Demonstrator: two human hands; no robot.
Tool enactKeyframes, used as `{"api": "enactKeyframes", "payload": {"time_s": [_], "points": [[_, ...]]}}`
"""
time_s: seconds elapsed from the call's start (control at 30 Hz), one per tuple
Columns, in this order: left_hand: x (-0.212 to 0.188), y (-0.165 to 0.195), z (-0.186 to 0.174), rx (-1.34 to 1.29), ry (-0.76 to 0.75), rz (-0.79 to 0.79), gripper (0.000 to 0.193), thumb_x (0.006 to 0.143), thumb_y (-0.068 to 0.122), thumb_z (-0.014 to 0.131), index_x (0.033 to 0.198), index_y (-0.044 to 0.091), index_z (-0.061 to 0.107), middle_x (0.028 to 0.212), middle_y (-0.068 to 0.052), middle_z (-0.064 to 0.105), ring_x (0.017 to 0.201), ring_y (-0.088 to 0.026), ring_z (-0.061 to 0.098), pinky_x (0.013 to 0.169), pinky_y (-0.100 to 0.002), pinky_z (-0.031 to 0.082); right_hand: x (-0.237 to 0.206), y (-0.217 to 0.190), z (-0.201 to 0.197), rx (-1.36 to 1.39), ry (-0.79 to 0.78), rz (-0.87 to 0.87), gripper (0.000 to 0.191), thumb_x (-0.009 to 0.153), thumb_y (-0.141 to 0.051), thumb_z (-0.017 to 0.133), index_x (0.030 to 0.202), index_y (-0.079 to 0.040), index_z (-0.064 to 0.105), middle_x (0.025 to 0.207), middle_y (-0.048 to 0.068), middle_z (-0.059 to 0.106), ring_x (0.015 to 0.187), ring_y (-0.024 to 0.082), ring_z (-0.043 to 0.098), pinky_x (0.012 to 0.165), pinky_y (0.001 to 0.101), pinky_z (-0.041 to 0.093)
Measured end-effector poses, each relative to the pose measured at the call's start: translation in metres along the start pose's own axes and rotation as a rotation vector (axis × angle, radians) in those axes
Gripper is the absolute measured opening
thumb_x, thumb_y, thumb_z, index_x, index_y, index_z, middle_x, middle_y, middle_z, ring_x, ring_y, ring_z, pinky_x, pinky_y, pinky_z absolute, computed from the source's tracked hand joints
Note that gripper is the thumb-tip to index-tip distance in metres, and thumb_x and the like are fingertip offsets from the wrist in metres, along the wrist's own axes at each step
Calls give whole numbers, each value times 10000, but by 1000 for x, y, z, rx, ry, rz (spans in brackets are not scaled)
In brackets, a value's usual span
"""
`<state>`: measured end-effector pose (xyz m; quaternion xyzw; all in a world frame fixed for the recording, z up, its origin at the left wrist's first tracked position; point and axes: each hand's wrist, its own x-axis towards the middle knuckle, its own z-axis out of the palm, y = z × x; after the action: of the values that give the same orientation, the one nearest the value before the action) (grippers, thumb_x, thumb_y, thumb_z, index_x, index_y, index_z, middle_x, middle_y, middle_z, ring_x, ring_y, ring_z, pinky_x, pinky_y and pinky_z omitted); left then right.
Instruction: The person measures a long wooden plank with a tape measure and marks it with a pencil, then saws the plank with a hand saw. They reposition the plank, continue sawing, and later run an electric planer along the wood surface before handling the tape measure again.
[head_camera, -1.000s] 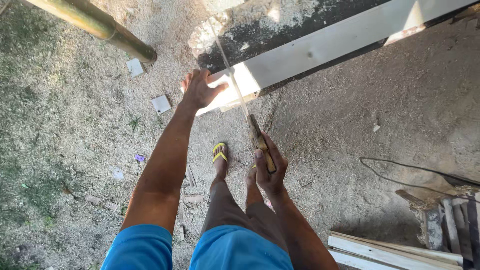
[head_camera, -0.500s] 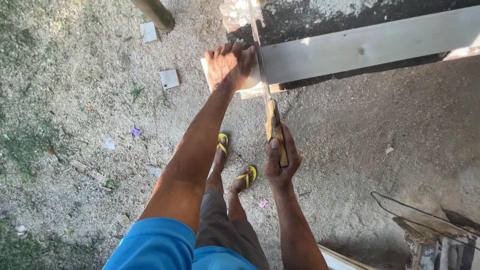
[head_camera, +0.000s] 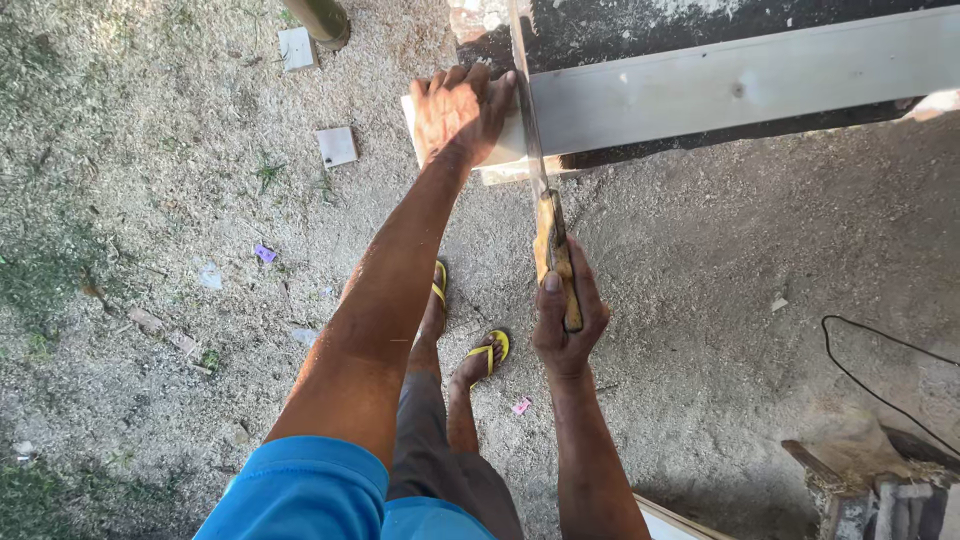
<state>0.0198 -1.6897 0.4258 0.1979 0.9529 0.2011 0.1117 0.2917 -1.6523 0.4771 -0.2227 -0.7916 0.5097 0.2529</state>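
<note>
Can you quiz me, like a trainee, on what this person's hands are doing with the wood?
1. True or false: the left hand lies flat on the pale plank.
2. The right hand grips: A) hammer, B) handsaw, C) brush?
3. Which side of the blade is the left hand on, in the picture?

Key: 1. True. 2. B, by its wooden handle. 3. The left side, at the plank's short end.

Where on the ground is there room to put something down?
Bare sandy ground lies right of the saw, between the plank and the black cable. More lies left of the left hand, past the small square offcut. It is crowded around the feet.
</note>
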Motion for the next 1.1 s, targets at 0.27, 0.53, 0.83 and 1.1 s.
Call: {"api": "enactKeyframes", "payload": {"time_s": [0.27,0.53,0.83,1.1], "points": [[-1,-4,5,-20,-10,4,469,1023,585,449,1038,174,676,1030,-94,690,1069,-261,620,981,-490,341,-3,8,-3,-39,-16,-8,503,1101,-296,476,1447,64,542,729,67,683,576,80,657,494,250,521],[0,-4,9,-27,89,44,461,1015,581,471,981,172,680,1000,-96,698,1050,-277,627,967,-495,337,-63,-26,-39,26,-16,59,474,1081,-216,489,1473,51,500,1015,155,757,581,64,636,464,219,506],[3,-5,16,7,51,32,450,1008,587,468,999,180,658,993,-95,679,1032,-267,623,964,-522,340,21,40,20,42,2,-100,404,1131,-163,452,1465,52,524,790,61,682,590,41,619,459,223,511],[4,-2,10,-30,-43,-22,464,1028,579,431,1034,179,666,1014,-82,678,1050,-250,624,1023,-512,323,-60,-15,-34,123,-11,-11,426,1068,-167,489,1421,72,494,1068,209,728,543,39,610,396,205,494]]}}
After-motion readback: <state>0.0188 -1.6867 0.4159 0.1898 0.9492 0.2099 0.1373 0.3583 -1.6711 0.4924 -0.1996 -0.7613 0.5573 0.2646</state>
